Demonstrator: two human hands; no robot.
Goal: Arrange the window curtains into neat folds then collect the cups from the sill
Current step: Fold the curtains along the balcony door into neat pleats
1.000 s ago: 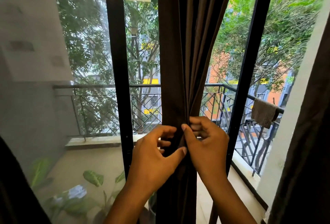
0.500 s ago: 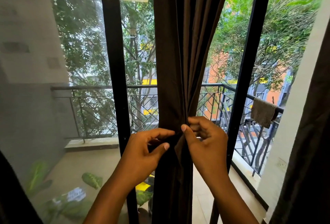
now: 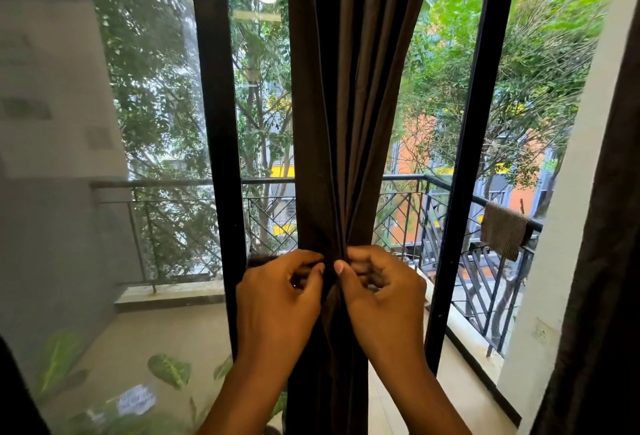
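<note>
1. Gathering pleats: left hand (image 3: 277,299) & right hand (image 3: 384,299) each pinch the dark brown fabric curtain (image 3: 343,123) at frame centre w/ curled fingers (image 3: 360,254).
2. Keep folds even, pull down gently, no tugging.
3. Count: 1 centre curtain, 2 hands, 0 cups visible; sill not in view.

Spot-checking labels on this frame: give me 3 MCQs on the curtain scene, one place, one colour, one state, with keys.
1. Where does the brown cloth hang?
A. on the balcony railing
B. on the curtain
C. on the floor

2. What colour is the gathered curtain?
A. white
B. dark brown
C. red

3. What are the hands doing?
A. hanging idle
B. holding cups
C. pinching the curtain

Key: 1 A, it drapes over the top rail at right. 2 B, the folds are dark brown. 3 C, the left hand and right hand each have a grip on the gathered fabric.
</note>
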